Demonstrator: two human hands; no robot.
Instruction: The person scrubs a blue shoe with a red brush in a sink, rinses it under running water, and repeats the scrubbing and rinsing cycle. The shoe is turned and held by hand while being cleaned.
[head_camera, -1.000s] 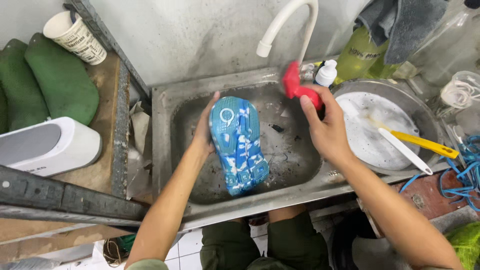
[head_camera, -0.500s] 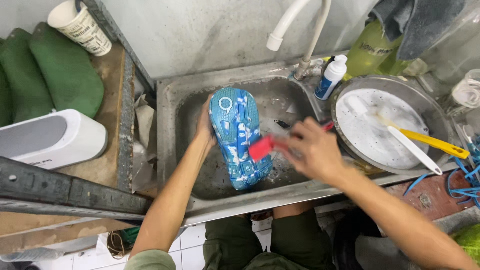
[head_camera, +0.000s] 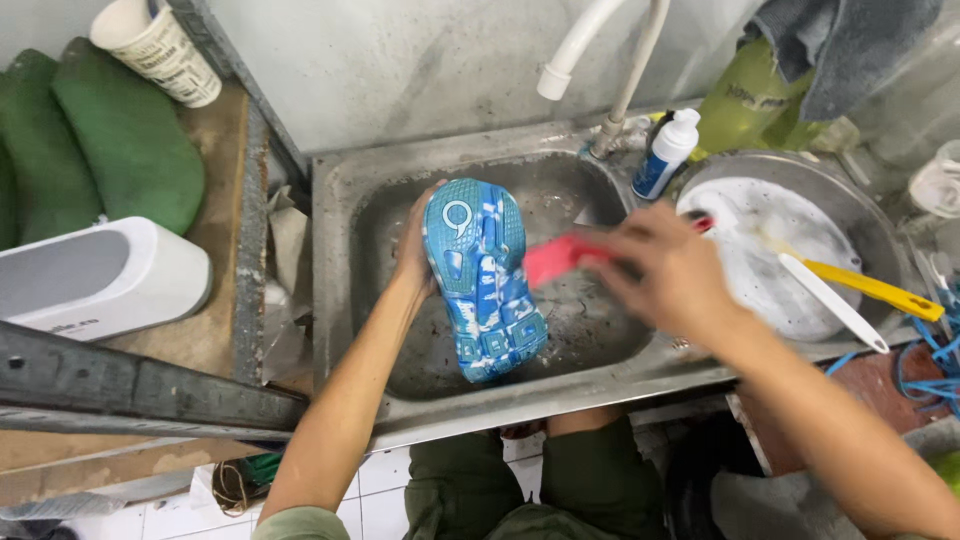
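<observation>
My left hand (head_camera: 413, 248) grips a blue shoe (head_camera: 482, 276) by its side, sole turned up, over the steel sink (head_camera: 340, 300). The sole is blue with white foamy patches. My right hand (head_camera: 668, 272) holds a red brush (head_camera: 556, 256), blurred by motion, and its red end touches the right edge of the sole. Both hands are above the sink basin.
A white tap spout (head_camera: 575, 52) hangs over the sink's back. A small white and blue bottle (head_camera: 665, 152) stands beside a metal basin (head_camera: 880, 235) holding soapy water, a yellow-handled brush (head_camera: 870, 288) and a white one. A white box (head_camera: 95, 278) and green pads (head_camera: 125, 145) lie left.
My right hand brought the red brush from near the tap down to the shoe's sole. The shoe stayed in my left hand over the sink.
</observation>
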